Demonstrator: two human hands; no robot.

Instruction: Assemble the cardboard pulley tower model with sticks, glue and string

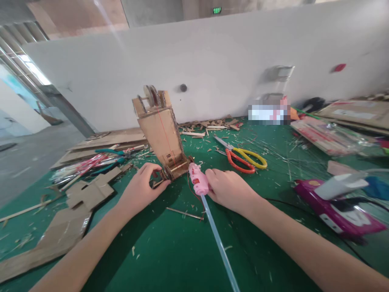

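Note:
A tall cardboard model (pixel 161 132) with small wheels at its top stands tilted on the green table (pixel 170 251). My left hand (pixel 142 190) grips its lower left corner, fingers curled around a small wheel there. My right hand (pixel 226 188) is wrapped round a pink glue gun (pixel 198 180), whose nozzle points at the model's base. A long clear glue stick (pixel 217 239) trails out of the back of the gun toward me.
Yellow and orange scissors (pixel 243 158) lie right of the model. Cardboard pieces (pixel 69 219) and green-handled pliers (pixel 112 154) lie at the left. A magenta box (pixel 337 211) with a black cable lies at the right. Wood scraps litter the table below a white wall (pixel 212 69).

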